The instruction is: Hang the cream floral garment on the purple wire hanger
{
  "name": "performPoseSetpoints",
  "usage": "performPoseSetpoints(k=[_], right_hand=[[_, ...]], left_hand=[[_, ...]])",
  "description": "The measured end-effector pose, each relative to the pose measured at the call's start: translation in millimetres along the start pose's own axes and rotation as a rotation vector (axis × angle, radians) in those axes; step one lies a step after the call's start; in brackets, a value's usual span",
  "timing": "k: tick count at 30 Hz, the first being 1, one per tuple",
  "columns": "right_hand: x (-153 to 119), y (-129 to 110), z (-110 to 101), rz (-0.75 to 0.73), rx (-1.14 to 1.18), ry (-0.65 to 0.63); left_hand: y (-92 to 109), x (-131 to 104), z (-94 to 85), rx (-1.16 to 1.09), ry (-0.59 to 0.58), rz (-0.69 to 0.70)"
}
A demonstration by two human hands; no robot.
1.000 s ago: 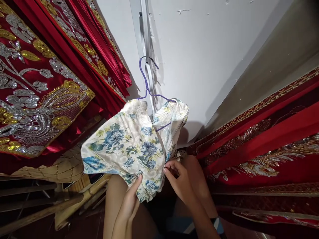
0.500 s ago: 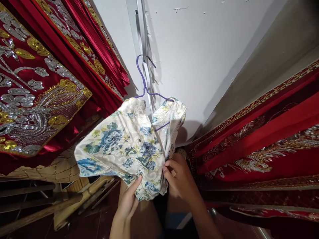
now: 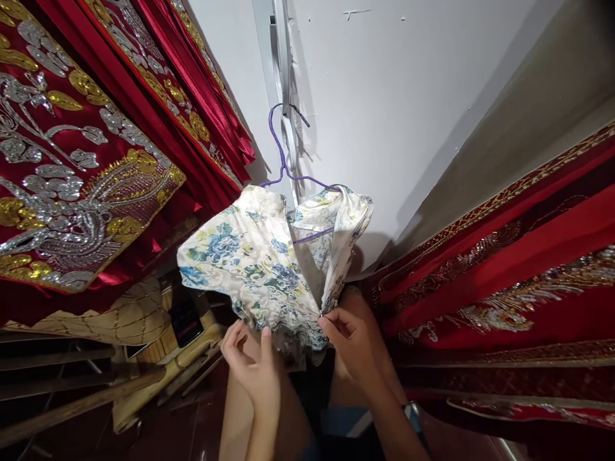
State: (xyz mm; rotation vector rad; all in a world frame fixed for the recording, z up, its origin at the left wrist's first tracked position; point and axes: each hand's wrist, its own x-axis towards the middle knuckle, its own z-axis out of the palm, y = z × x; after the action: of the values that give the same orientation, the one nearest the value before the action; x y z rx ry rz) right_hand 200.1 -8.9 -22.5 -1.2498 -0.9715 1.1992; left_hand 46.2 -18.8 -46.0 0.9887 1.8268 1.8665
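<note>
A cream blouse (image 3: pixel 259 253) with blue and green flowers hangs on a purple hanger (image 3: pixel 277 144), its front parted in a deep V. At the bottom of that V, my right hand (image 3: pixel 353 342) pinches the front edge between thumb and fingers; any small fastener there is hidden. Just below the blouse's left hem is my left hand (image 3: pixel 254 371), thumb and fingers spread apart with nothing held between them. Whether its fingertips brush the hem I cannot tell. The hem looks gathered and ruffled.
The hanger hooks onto a pale metal rail (image 3: pixel 283 57) against a white wall (image 3: pixel 384 96). Red garments with gold and silver sequins (image 3: pixel 96 173) hang at left, and more red beaded cloth (image 3: pixel 504 282) at right. A wooden chair (image 3: pixel 177 371) stands at lower left.
My left hand has let go of the hem and moved slightly down, fingers opening. The blouse's left side has swung inward and the neckline gapes wider. My right hand keeps its pinch.
</note>
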Motion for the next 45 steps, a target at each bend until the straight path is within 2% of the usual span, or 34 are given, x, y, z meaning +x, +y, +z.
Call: performPoseSetpoints(k=[1,3,5,7,11,16,22,27,32,34,36,39,41,43,45], right_hand=[[0,1,1,0.001,0.004,0.007],[-1,1,3,0.002,0.01,0.002],[0,-1,5,0.001,0.009,-0.022],[2,-5,7,-0.01,0.004,-0.038],[10,-22,10,-0.015,0.007,-0.048],[31,-48,17,-0.021,0.021,-0.049],[72,-102,37,-0.184,-0.051,-0.066],[87,-143,51,-0.279,-0.08,-0.069],[90,-151,49,-0.348,0.019,-0.08],[91,-146,45,-0.354,0.062,-0.088],[91,-142,40,-0.369,0.085,-0.091],[87,-141,36,-0.393,0.067,-0.101],[84,-144,35,-0.408,0.032,-0.099],[82,-148,35,-0.438,-0.013,-0.092],[84,-148,35,-0.473,-0.052,-0.077]], left_hand=[[1,-5,2.8,0.054,-0.02,0.126],[5,-13,10.4,0.104,-0.191,0.265],[8,-17,20.4,0.069,-0.403,0.273],[10,-18,31.1,0.02,-0.515,0.223],[13,-14,45.7,-0.019,-0.574,0.154],[15,-3,49.2,-0.025,-0.648,0.2],[-9,3,47.1,0.033,-0.654,0.25],[-21,3,49.9,0.067,-0.705,0.267],[-22,4,55.9,0.053,-0.75,0.269],[-12,12,58.7,0.035,-0.751,0.264],[9,28,62.5,-0.013,-0.695,0.289],[55,63,70.8,-0.131,-0.471,0.448],[88,86,77.0,-0.17,-0.401,0.603],[117,103,82.4,-0.11,-0.464,0.725],[136,111,85.9,-0.018,-0.533,0.824]])
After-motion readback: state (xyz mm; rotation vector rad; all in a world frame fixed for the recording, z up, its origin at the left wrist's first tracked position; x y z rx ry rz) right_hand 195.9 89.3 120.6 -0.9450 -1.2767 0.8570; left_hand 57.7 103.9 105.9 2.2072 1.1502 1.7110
